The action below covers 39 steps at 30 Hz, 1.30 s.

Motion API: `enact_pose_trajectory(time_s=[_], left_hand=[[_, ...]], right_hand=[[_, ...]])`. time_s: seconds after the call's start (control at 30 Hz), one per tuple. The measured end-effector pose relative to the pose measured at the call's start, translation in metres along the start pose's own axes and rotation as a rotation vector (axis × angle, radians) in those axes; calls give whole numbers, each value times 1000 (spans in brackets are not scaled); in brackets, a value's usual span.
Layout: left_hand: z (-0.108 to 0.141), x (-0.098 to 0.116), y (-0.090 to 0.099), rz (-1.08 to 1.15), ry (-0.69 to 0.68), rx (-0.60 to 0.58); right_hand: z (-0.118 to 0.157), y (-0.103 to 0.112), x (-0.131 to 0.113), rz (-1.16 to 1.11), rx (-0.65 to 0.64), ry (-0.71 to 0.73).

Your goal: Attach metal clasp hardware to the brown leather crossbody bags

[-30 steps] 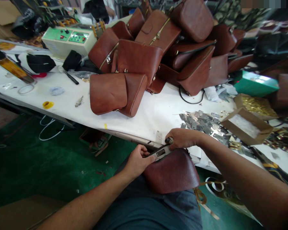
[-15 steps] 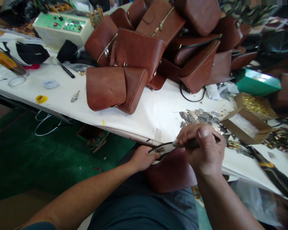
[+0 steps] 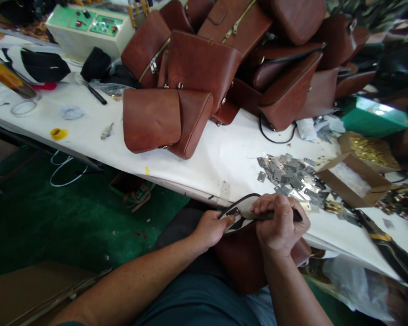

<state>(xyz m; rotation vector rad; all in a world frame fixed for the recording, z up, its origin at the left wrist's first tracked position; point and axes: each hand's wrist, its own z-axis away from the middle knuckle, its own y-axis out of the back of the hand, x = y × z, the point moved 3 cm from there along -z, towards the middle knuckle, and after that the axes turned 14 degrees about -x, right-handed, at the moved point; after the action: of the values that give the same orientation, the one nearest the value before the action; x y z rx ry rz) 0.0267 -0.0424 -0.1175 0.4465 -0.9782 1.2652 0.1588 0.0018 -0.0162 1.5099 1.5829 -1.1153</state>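
A brown leather bag [image 3: 240, 262] lies across my lap, its flap turned up so that the pale, dark-edged lining shows. My left hand [image 3: 211, 230] pinches the flap's left edge, with the thumb beside a small metal plate [image 3: 233, 212] on the lining. In my closed right hand [image 3: 282, 224] is a dark-handled hand tool [image 3: 268, 216]. Its metal end points left and reaches the lining near the plate. Its exact kind is hidden by my fingers.
Several brown leather bags [image 3: 204, 59] are heaped on the white table [image 3: 224, 149]. Loose metal plates [image 3: 289, 172], a cardboard box [image 3: 353, 181] and pliers [image 3: 381, 240] lie on the right. A control box [image 3: 88, 34] stands at the back left.
My right hand has lowered, bringing the tool's end down and closer to the plate. The flap is tilted more toward me. The view has shifted slightly.
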Motion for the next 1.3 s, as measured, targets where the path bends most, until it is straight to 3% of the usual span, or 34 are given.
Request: enact_pose_trajectory(time_s=[0.23, 0.4, 0.57, 0.63, 0.77, 0.93, 1.1, 1.2, 1.3], left_hand=[[1, 3, 0, -41, 0, 14], [4, 12, -2, -66, -16, 12], [9, 18, -6, -64, -17, -1], [8, 19, -6, -59, -17, -5], [2, 16, -3, -98, -32, 26], [-4, 12, -3, -83, -49, 20], [-4, 14, -4, -75, -26, 22], [-4, 14, -3, -84, -32, 25], [-3, 12, -2, -92, -43, 31]], right_hand=[[-4, 4, 16, -110, 78, -47], [7, 2, 16, -72, -32, -59], [21, -3, 2, 134, -261, 97], [21, -2, -2, 162, -304, 96], [10, -1, -7, 113, -238, -1], [-4, -6, -28, -43, -78, 99], [-2, -13, -45, -68, -93, 163], [5, -15, -34, 14, -160, 142], [8, -15, -18, 93, -264, 33]])
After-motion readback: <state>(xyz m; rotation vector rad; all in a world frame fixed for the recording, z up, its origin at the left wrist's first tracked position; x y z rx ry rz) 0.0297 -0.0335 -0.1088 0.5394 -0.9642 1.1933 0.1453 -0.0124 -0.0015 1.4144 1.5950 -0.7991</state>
